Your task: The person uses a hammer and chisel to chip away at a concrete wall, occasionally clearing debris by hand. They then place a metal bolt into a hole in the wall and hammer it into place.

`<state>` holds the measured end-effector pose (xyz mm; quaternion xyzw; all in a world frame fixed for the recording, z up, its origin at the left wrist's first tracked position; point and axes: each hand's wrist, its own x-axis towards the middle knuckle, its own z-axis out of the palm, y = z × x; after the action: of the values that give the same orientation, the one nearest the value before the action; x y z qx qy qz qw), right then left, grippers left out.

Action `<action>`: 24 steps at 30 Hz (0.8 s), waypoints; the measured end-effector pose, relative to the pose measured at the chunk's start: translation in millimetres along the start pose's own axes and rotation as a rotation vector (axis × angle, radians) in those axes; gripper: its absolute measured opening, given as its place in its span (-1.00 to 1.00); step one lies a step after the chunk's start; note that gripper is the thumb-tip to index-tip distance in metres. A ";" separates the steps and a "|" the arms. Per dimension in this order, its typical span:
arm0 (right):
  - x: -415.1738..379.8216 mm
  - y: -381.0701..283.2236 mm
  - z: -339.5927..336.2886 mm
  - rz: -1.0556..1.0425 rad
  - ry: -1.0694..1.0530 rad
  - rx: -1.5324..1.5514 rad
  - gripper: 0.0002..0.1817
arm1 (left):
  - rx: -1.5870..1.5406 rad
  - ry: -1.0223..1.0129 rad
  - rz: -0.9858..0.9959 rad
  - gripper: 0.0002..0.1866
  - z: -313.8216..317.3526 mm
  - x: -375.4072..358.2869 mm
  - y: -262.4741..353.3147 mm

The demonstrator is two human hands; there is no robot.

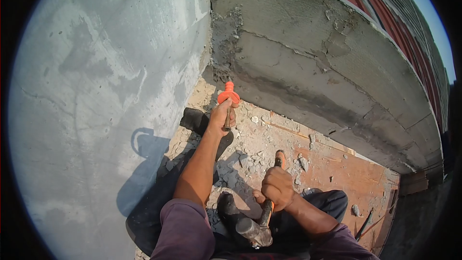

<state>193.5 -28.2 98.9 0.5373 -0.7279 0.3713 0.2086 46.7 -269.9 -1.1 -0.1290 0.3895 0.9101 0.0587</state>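
In the head view, the left hand (221, 116) is closed around an orange-guarded cold chisel (227, 97), and the right hand (277, 186) is clenched on the handle of a hammer (257, 233). The chisel is just in front of the inner corner where a smooth grey wall (101, 72) meets a rough concrete wall (308, 67); its long axis runs roughly away from the body, the working end towards that corner and the bare striking end back towards the person. Whether the tip touches the concrete cannot be told. The left hand is the nearer one, already around the chisel; from the right hand, the chisel lies forward and to the left. The hammer is on the body side of the chisel and slightly to its right, with its head lowest, close to the lap, and its handle slanting forward and right, so head and striking end are well apart. There is one chisel, one hammer, two hands and two walls. Right of the chisel, rubble (251, 139), in too many pieces to count, is scattered over the ground and a reddish-brown board (332, 175).
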 end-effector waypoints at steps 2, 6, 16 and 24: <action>7.4 28.6 7.2 -0.114 -0.057 -0.164 -0.74 | 0.002 -0.011 -0.003 -0.64 -0.9 -1.0 2.7; 5.8 63.3 40.4 0.742 -0.461 -0.355 -0.82 | 0.056 -0.021 0.005 -0.65 -16.5 0.3 -1.1; 4.5 82.6 37.7 0.114 -0.277 -0.284 -0.78 | 0.073 0.012 0.001 -0.65 -25.2 14.5 0.7; 4.5 28.0 13.4 0.041 -0.201 -0.058 -0.81 | 0.162 0.072 0.017 -0.65 -11.6 10.7 -1.1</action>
<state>167.1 -37.2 84.6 0.5504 -0.7666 0.2984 0.1424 38.9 -277.5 -12.6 -0.1532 0.4647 0.8708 0.0469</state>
